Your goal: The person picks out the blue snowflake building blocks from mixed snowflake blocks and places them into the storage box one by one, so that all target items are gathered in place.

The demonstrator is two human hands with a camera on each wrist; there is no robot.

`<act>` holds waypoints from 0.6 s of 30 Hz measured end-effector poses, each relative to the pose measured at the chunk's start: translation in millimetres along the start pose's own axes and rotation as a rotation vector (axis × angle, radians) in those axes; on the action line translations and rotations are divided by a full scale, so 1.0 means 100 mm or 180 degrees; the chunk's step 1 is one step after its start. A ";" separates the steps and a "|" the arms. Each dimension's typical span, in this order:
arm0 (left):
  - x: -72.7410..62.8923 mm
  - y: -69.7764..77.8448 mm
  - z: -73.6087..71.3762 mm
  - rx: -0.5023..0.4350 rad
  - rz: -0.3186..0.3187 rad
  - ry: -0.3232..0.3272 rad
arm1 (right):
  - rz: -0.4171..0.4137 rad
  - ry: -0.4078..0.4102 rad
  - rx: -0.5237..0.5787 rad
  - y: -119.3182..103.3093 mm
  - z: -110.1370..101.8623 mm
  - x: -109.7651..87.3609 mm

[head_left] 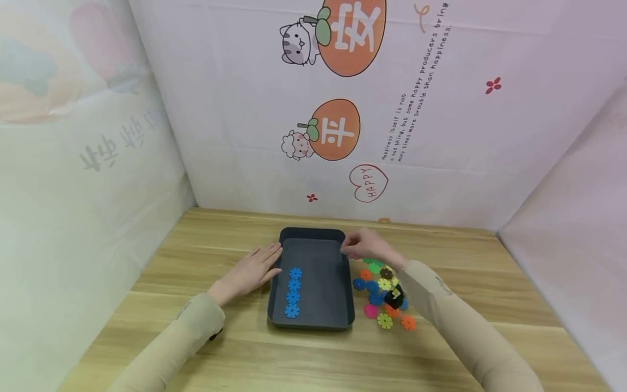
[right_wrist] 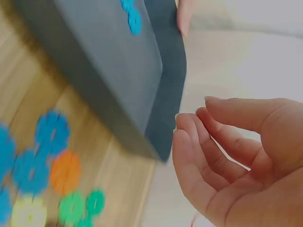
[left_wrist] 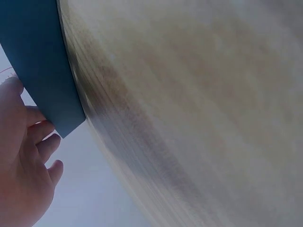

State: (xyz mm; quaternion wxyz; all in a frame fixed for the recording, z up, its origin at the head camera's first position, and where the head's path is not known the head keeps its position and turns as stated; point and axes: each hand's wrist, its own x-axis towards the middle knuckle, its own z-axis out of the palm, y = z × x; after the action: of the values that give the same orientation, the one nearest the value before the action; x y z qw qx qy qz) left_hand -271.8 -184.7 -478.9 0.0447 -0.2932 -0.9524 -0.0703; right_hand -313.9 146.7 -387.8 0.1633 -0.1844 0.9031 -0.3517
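Blue discs (head_left: 293, 297), notched, round, four in line

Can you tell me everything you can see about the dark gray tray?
The dark gray tray is a rectangle with rounded corners, a flat bottom and low raised walls. It looks like smooth, matte plastic. It sits flat and open side up on the wooden table, its long sides running away from the person. Four blue notched discs lie inside in a row near its left wall. The left hand touches its left rim; the right hand is by the far right corner.
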 end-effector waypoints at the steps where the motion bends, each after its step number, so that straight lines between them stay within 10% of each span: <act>1: 0.00 0.00 0.00 -0.0008 0.0003 0.0001 | 0.0044 0.0052 0.0000 0.06 -0.05 -0.04; 18: -0.02 0.02 -0.01 0.0018 0.0034 0.0042 | 0.0361 0.0206 -0.0084 0.96 -0.33 -0.84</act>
State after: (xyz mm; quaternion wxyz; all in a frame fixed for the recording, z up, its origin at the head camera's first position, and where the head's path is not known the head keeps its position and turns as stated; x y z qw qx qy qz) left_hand -269.0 -184.4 -477.9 0.0521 -0.2976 -0.9507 -0.0694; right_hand -274.9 268.6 -417.8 0.1512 -0.1236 0.9215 -0.3357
